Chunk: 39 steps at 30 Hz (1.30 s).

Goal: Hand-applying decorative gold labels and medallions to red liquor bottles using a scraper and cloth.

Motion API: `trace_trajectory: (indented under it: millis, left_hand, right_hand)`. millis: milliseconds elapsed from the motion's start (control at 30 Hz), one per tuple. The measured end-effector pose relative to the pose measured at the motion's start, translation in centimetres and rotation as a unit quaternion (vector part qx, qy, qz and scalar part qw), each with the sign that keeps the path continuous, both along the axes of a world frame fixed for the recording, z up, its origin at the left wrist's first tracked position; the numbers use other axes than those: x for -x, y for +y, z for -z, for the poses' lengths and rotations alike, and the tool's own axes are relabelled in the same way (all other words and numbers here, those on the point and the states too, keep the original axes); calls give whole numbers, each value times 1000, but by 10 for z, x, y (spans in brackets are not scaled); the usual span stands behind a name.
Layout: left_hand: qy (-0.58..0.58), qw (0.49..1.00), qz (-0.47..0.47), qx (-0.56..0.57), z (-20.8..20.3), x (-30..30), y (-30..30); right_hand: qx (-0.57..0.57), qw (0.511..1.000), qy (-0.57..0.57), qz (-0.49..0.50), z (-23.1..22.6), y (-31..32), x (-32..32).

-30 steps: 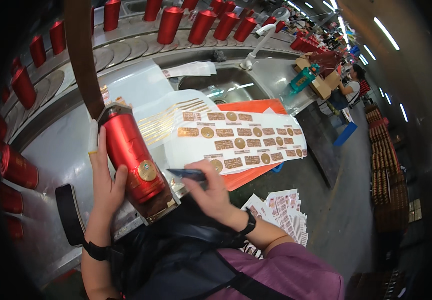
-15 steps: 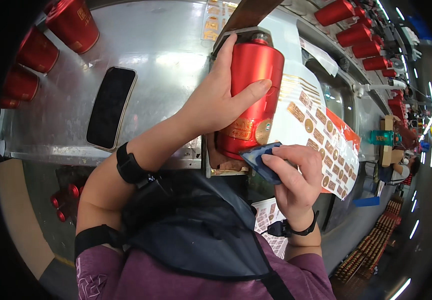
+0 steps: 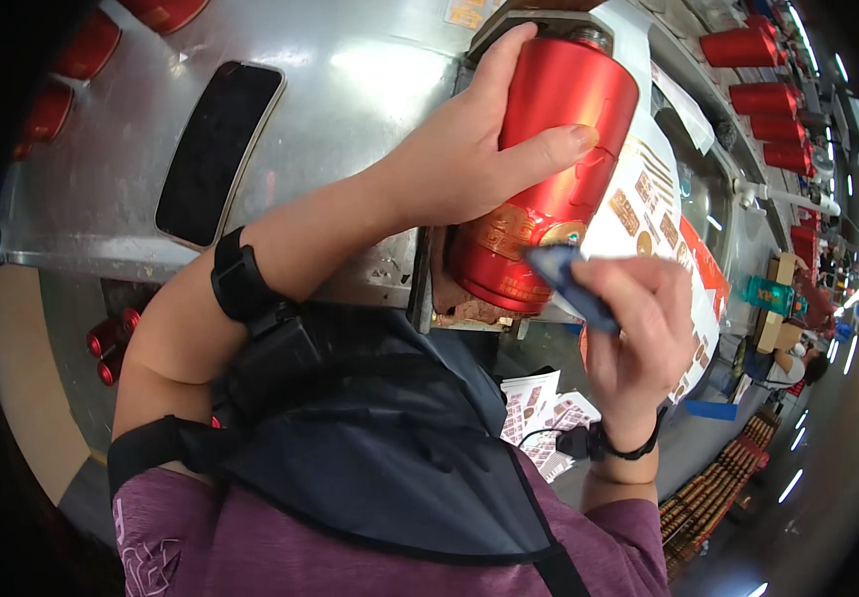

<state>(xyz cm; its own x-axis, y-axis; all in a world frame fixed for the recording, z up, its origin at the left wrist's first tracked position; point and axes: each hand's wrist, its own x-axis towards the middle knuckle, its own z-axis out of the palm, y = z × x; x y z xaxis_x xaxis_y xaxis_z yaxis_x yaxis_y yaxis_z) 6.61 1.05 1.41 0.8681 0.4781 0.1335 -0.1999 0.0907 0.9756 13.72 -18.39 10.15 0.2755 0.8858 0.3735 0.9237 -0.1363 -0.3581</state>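
My left hand (image 3: 469, 159) grips a red metal bottle (image 3: 549, 149) that lies tilted on a holder at the edge of the steel worktable (image 3: 350, 119). Gold labels (image 3: 519, 234) sit on the bottle's lower part. My right hand (image 3: 638, 318) holds a small dark blue flat tool (image 3: 569, 284) with its tip against the gold round label on the bottle. A white sheet of gold stickers (image 3: 658, 219) lies just beyond the bottle.
A black phone (image 3: 215, 149) lies face down on the table to the left. Red bottles (image 3: 767, 45) line a conveyor at the upper right and more stand at the upper left (image 3: 91, 50). Sticker sheets (image 3: 539, 408) lie below the table. A teal bottle (image 3: 772, 296) stands far right.
The view has swung closer over the bottle. My right hand has brought the blue tool up from the bottle's base onto the gold round label. My left hand keeps its grip.
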Motion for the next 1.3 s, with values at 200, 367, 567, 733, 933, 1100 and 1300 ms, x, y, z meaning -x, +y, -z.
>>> trace_trajectory:
  millis: [200,367,567,733,933,1100,1300]
  left_hand:
    - [-31,999,-8,-9,0,3,4]
    - [-130,989,-39,-57,7,0,4]
    - [-207,972,-5,-113,0,13,11]
    - [-152,981,29,-116,-5,26,19]
    - [-108,994,29,7,6,10,17]
    - [-151,984,-3,-92,-8,34,8]
    - [-52,996,-7,-68,-17,35,11]
  right_hand:
    - [35,997,-64,21,-14,18,6]
    - [91,995,-28,0,-16,3,20]
    - [51,995,-59,57,-11,15,23]
    - [46,996,-62,39,-12,15,7]
    - [75,997,-13,29,-9,2,28]
    - [-40,980,151,120,-8,-15,21]
    - [-52,994,47,83,2,6,5]
